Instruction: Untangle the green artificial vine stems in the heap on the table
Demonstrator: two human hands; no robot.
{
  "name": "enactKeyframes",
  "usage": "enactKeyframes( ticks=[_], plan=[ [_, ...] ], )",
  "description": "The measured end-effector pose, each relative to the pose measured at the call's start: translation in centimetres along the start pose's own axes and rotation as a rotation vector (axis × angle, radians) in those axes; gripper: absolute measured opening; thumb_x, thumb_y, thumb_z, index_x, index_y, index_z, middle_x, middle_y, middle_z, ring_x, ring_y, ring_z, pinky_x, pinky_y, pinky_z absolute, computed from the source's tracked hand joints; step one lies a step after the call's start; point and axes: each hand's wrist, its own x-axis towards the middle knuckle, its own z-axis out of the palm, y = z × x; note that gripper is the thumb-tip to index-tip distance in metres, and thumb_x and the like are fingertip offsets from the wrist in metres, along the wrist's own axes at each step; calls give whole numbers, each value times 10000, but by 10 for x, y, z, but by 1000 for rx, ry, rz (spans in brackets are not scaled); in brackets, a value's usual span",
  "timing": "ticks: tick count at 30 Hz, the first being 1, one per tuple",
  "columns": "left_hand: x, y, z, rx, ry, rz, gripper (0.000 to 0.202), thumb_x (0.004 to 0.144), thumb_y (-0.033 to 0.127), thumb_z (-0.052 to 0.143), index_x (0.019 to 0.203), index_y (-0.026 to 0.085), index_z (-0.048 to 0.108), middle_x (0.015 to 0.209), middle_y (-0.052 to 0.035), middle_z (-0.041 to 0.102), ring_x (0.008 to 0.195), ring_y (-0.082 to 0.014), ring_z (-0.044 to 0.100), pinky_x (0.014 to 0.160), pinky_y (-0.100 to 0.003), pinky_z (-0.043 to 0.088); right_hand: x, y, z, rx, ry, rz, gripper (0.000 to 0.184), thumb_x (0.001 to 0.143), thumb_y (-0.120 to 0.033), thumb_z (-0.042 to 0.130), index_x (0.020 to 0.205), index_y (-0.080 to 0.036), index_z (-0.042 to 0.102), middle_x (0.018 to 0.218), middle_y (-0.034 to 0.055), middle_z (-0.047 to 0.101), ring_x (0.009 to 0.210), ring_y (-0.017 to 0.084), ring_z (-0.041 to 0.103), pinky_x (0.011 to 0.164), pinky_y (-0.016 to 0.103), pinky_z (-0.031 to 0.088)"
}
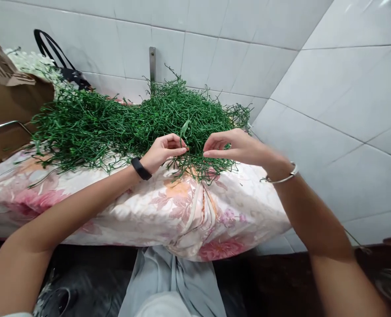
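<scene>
My left hand (164,152) is closed in a pinch at the front of a heap of green artificial stems (189,108). Between its thumb and fingers is a thin green stem (183,131) with a paler, leaf-like upper end. A short distance to the right, my right hand (230,143) has its fingers curled towards the thumb in a pinch shape. Whatever is between those fingertips, if anything, is too small to make out. Loose stems (198,167) lie below both hands on the flowered cloth (142,207).
A cardboard box (13,105) stands at the left, with white flowers (33,64) and a black-strapped bag (73,77) behind it. White tiled walls (330,97) close off the back and right. A metal bracket (152,66) is fixed behind the heap.
</scene>
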Motion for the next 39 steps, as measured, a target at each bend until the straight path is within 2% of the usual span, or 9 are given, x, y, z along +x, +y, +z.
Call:
enactKeyframes(
  ticks=[4, 10, 15, 19, 24, 28, 31, 35, 39],
  plan=[
    [1, 0, 0, -18, 29, 19, 280, 574, 145, 724, 720, 82, 494, 747, 0, 578, 658, -46, 543, 676, -195, 443, 26, 3, 26, 38, 141, -26, 332, 747, -423, 594, 818, -101, 630, 736, 30, 597, 632, 55, 519, 582, 179, 397],
    [2, 1, 1, -9, 15, 64, 302, 576, 158, 724, 715, 82, 466, 730, 1, 559, 656, -50, 530, 677, -209, 440, 30, 16, 53, 187, 395, -167, 245, 764, -337, 593, 794, -95, 613, 783, 32, 594, 687, 65, 530, 662, 192, 442],
    [1, 2, 2, 47, -38, 67, 364, 568, 184, 745, 752, 93, 445, 779, 10, 521, 658, -36, 485, 642, -191, 407, 28, 19, 62, -3, 531, -299, 115, 831, -211, 501, 847, -104, 542, 855, 38, 580, 794, 77, 535, 755, 208, 433],
    [-1, 5, 4, 75, -75, 100, 272, 655, 198, 690, 767, 97, 463, 776, 9, 491, 686, -34, 462, 656, -176, 382, 29, 22, 68, -108, 613, -442, 56, 863, -112, 394, 861, -116, 449, 882, 52, 529, 847, 72, 510, 771, 202, 435],
    [-2, 9, 8, 53, -131, 83, 204, 717, 218, 635, 780, 101, 480, 786, 1, 480, 692, -34, 438, 658, -173, 367, 29, 25, 72, -79, 666, -486, 96, 853, -66, 318, 860, -138, 381, 873, 60, 460, 804, 72, 460, 680, 191, 429],
    [-2, 10, 8, 11, -145, 24, 202, 650, 121, 624, 793, 106, 480, 796, 4, 482, 707, -48, 449, 671, -189, 384, 28, 25, 71, -92, 660, -480, 136, 875, -82, 271, 899, -137, 393, 876, 66, 454, 714, 66, 403, 635, 199, 397],
    [-2, 10, 5, -22, -139, -9, 198, 614, 79, 578, 784, 105, 480, 787, 7, 493, 688, -53, 456, 660, -200, 391, 26, 22, 69, -105, 641, -497, 165, 881, -86, 257, 910, -126, 414, 880, 76, 461, 745, 74, 415, 678, 215, 400],
    [-2, 9, 2, 10, -138, 21, 160, 656, 110, 605, 766, 99, 490, 733, 19, 489, 651, -31, 459, 640, -173, 376, 24, 19, 67, -159, 596, -499, 117, 843, -127, 401, 946, -112, 454, 892, 72, 489, 862, 103, 457, 781, 239, 404],
    [-1, 7, 2, 13, -179, 38, 187, 676, 145, 637, 760, 102, 475, 790, -1, 530, 732, -55, 524, 705, -197, 398, 23, 21, 68, -277, 585, -448, 144, 827, -236, 492, 904, -115, 472, 884, 68, 510, 848, 116, 468, 749, 239, 406]
  ],
)
